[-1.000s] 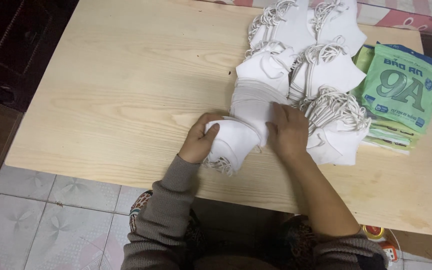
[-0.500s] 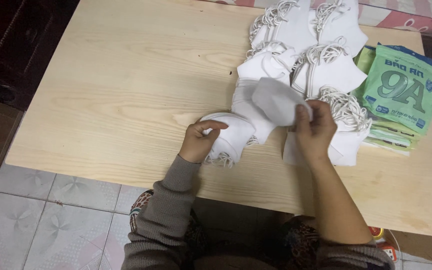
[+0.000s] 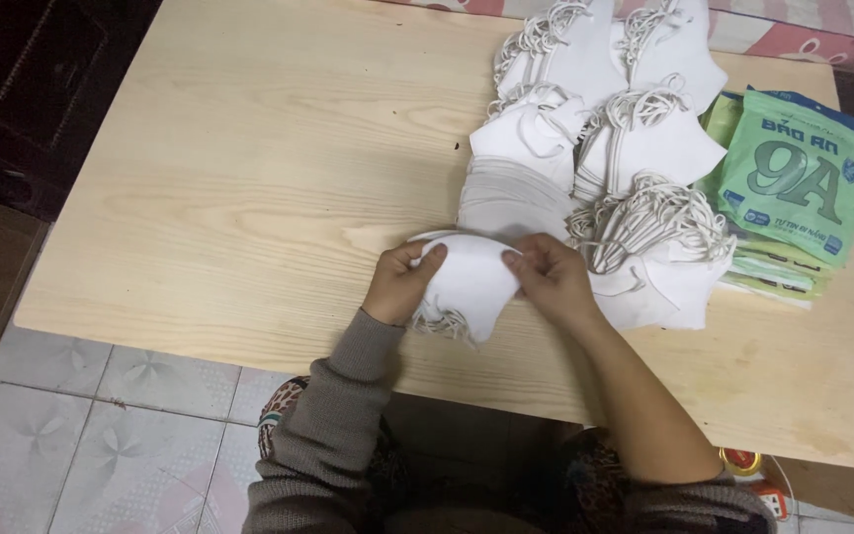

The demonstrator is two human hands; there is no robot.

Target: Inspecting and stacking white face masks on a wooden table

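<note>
Near the frame's centre, left hand and right hand pinch a small stack of white face masks, apparently squaring it; next needs aligned edges.

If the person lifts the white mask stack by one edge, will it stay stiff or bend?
The mask stack would probably bend: it looks like thin cloth, already curved between the left hand and right hand. Likely light. Its loose loops may dangle and snag.
</note>
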